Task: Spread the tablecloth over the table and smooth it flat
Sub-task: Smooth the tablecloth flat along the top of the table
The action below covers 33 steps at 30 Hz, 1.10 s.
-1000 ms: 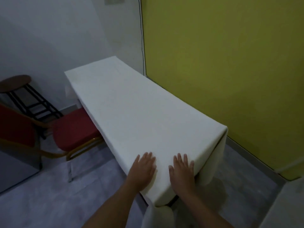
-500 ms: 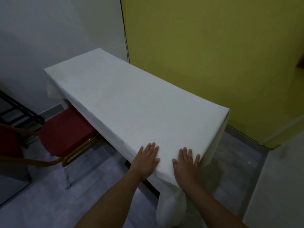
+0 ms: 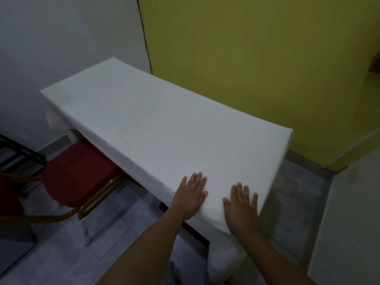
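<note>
Hands (image 3: 216,202) now wider apart, flat on tablecloth (image 3: 156,128)

Table hidden under tablecloth (image 3: 164,128), red chair (image 3: 78,173) cut off left

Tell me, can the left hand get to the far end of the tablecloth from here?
Probably not: the left hand lies flat at the near end of the tablecloth. Nothing blocks it, but the table looks too long.
</note>
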### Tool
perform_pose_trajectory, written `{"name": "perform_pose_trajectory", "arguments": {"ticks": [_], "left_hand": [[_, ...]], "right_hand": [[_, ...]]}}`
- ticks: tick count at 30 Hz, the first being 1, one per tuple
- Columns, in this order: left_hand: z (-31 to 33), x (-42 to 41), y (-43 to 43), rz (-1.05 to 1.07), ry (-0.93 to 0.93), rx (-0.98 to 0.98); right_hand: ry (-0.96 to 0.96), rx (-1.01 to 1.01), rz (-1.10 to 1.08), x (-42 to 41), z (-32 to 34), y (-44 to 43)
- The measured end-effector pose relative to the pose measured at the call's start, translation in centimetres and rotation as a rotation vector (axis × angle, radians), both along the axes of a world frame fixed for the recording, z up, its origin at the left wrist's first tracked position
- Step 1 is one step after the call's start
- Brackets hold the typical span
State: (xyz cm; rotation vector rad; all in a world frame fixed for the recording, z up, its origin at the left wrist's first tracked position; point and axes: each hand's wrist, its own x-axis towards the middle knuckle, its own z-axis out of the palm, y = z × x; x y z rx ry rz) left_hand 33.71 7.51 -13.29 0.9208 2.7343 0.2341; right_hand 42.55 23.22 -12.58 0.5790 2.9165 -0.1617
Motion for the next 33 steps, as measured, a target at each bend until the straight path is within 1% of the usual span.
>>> {"name": "perform_pose_trajectory", "arguments": {"ticks": [3,6,8,13,16,19,22,26,28,33], "left_hand": [[0.1,-2.6,-1.4,-0.084,0.014,0.021],[-0.1,-5.3,-2.9,-0.173,0.008,0.036],[-0.2,-6.8,-4.0,-0.254,0.013,0.044],[-0.4,-10.0,-6.6,-0.339,0.029,0.061],[-0.5,-11.4,-7.9,-0.377,0.028,0.063],[-0.7,-13.1,-8.9,-0.367,0.027,0.056],[-0.6,-14.3,-9.3,-0.399,0.031,0.065],[-0.6,-15.1,-9.2,-0.411,0.024,0.088],[-0.7,-15.7,-9.1,-0.388,0.024,0.090],[-1.0,-19.4,-10.4,-0.242,0.037,0.082]], "right_hand": [[0.072,0.014,-0.105,-1.1,-0.5,-1.3],[0.044,-0.032,-0.245,-2.3,-0.6,-3.2],[0.061,-0.042,-0.328,-3.2,-0.7,-4.6],[0.123,-0.069,-0.417,-5.8,-1.0,-8.2],[0.128,-0.077,-0.422,-7.1,-1.1,-10.2],[0.131,-0.057,-0.398,-8.0,-1.5,-11.6],[0.116,-0.071,-0.408,-8.6,-1.4,-12.0],[0.122,-0.069,-0.340,-9.4,-1.7,-11.5],[0.118,-0.067,-0.301,-10.4,-1.6,-11.2],[0.081,-0.089,-0.252,-14.6,-1.1,-11.8]]}}
